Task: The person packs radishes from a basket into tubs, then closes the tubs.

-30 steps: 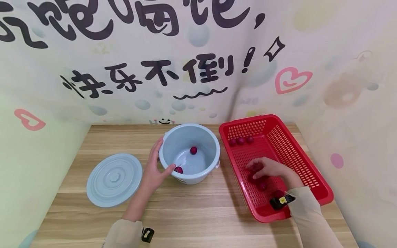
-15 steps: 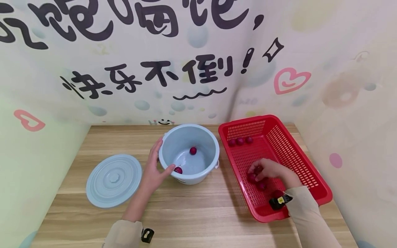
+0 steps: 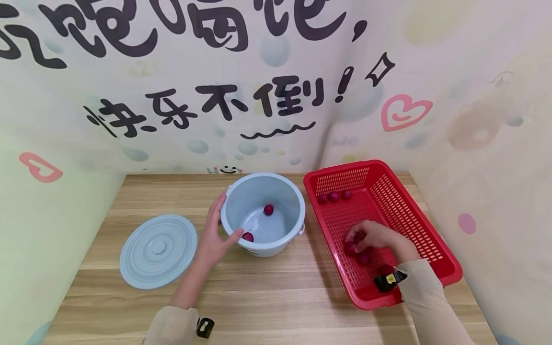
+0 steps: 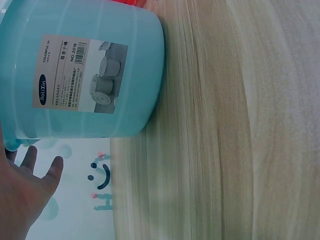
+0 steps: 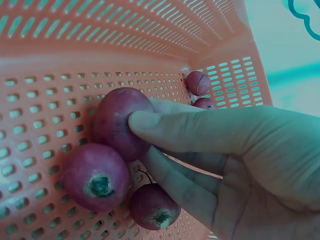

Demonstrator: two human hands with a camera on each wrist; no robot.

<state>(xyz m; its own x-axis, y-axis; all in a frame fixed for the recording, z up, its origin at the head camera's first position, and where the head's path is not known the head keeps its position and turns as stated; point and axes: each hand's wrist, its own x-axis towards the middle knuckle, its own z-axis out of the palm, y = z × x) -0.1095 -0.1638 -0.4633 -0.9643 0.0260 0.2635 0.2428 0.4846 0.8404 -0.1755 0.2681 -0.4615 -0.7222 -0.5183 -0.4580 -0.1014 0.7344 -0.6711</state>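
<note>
My left hand [image 3: 215,239] rests against the left side of a light blue bucket [image 3: 228,211], thumb at the front rim and fingers spread along the outside. In the left wrist view, those fingers are spread beside the bucket's labelled wall [image 4: 145,60]. Two small red radishes lie inside, one radish [image 3: 269,210] towards the back and another [image 3: 247,236] near the front. My right hand [image 3: 377,237] reaches into a red plastic basket [image 3: 381,165] and pinches a radish [image 5: 117,125] between thumb and fingers. Close beside it lie a bigger-looking radish [image 5: 95,180] and a radish with a thin root [image 5: 155,207].
A round light blue lid [image 3: 159,251] lies on the wooden table [image 3: 276,297], left of the bucket. In the basket's far left corner sit several radishes [image 3: 334,196]. Printed wall sheets [image 3: 194,143] stand behind and at both sides.
My right hand has lowered slightly and its fingers have closed on a radish in the basket. The left hand and the bucket stay where they were.
</note>
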